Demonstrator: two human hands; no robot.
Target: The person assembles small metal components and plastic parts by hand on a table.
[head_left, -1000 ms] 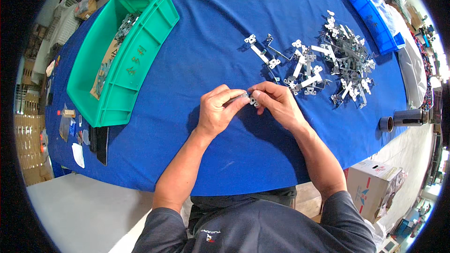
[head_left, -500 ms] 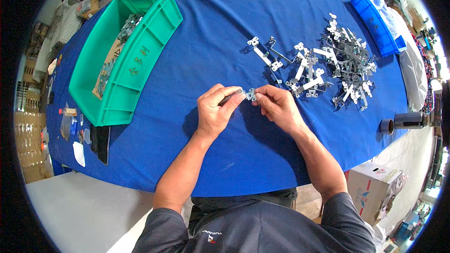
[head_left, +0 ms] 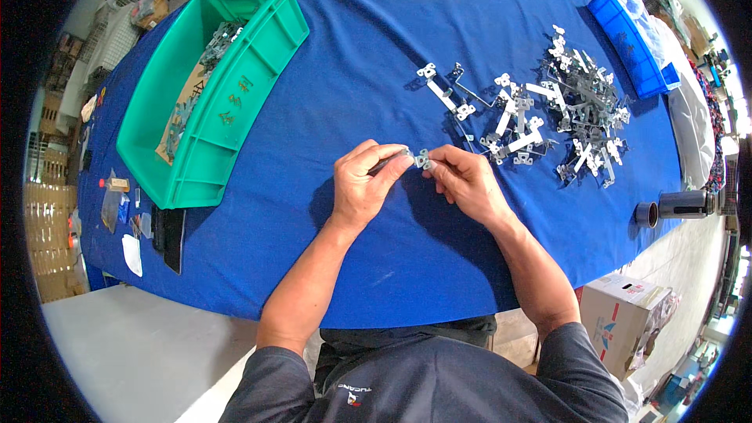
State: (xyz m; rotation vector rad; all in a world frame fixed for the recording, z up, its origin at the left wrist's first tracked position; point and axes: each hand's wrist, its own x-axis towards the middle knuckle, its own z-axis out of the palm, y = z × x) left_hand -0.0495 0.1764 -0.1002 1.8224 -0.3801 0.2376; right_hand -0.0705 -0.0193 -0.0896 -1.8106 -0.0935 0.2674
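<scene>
Between my two hands, above the blue cloth, is a small silvery metal bracket [head_left: 423, 159] with holes in its end. My left hand [head_left: 366, 180] is closed around the bracket's darker body, thumb pressed against the fingers. My right hand [head_left: 466, 178] pinches the bracket's flat holed end between thumb and forefinger. Much of the bracket is hidden by the fingers. Beyond my right hand lie several similar loose brackets [head_left: 523, 142]. Farther right is a tangled heap of such metal brackets [head_left: 589, 102].
A green plastic bin [head_left: 205, 168] with metal pieces and cardboard inside stands at the left. A blue bin [head_left: 627, 43] is at the far right. A dark cylindrical flask [head_left: 683, 204] lies near the right edge. A dark flat phone-like object [head_left: 174, 243] lies beside the green bin.
My hands stay nearly in place with the bracket between them. The whole view has shifted very slightly; nothing is taken up or let go.
</scene>
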